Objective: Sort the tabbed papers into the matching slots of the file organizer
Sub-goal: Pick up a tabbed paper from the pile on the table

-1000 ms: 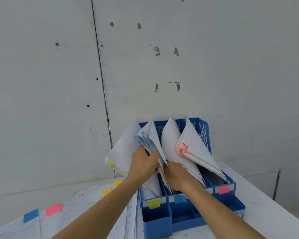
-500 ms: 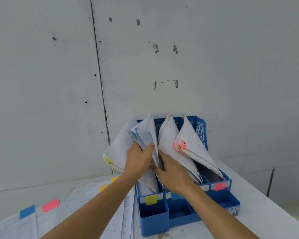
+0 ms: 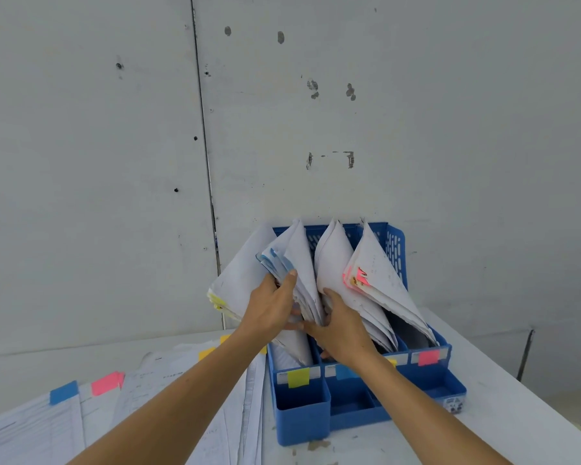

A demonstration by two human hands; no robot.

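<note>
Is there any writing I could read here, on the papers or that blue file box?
Nothing reads clearly.
Printed sheets on the table: too blurred.
Sticker on the file organizer: too small.
Slot label strips: faint print, unreadable.

blue organizer (image 3: 302, 411), white papers (image 3: 332, 263)

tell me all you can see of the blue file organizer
The blue file organizer looks like plastic: perforated back, upright slots, small open trays in front. Yellow, blue and pink labels mark the slot fronts. It stands on the white table close to the wall, stuffed with leaning papers. The left hand grips the blue-tabbed bundle; the right hand touches papers beside it.
</note>
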